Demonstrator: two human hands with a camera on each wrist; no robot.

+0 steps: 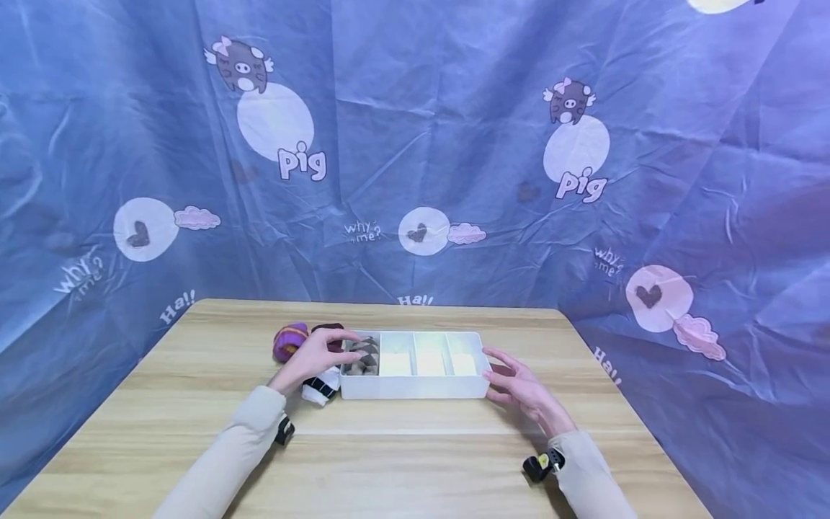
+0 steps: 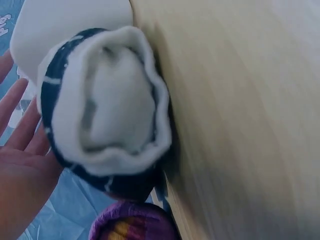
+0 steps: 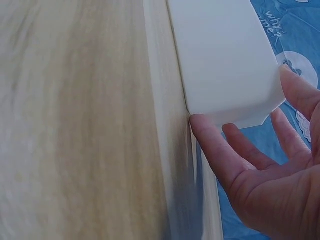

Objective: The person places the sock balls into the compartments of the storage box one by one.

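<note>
A long white box (image 1: pixel 415 388) with a row of compartments sits on the table. A grey patterned rolled sock (image 1: pixel 365 351) lies in its leftmost compartment. My left hand (image 1: pixel 315 357) reaches over that end, with fingertips at the sock and fingers fairly straight. Just left of the box, below this hand, is a white and black rolled sock (image 1: pixel 322 387), large in the left wrist view (image 2: pixel 120 105). My right hand (image 1: pixel 521 389) rests spread fingers against the box's right end; in the right wrist view its fingertips touch the end wall and corners.
A purple rolled sock (image 1: pixel 289 342) with orange stripes lies left of the box, and a dark sock (image 1: pixel 328 328) lies behind my left hand. The wooden table (image 1: pixel 415 461) ends at a blue printed cloth (image 1: pixel 415 158) behind and at the sides.
</note>
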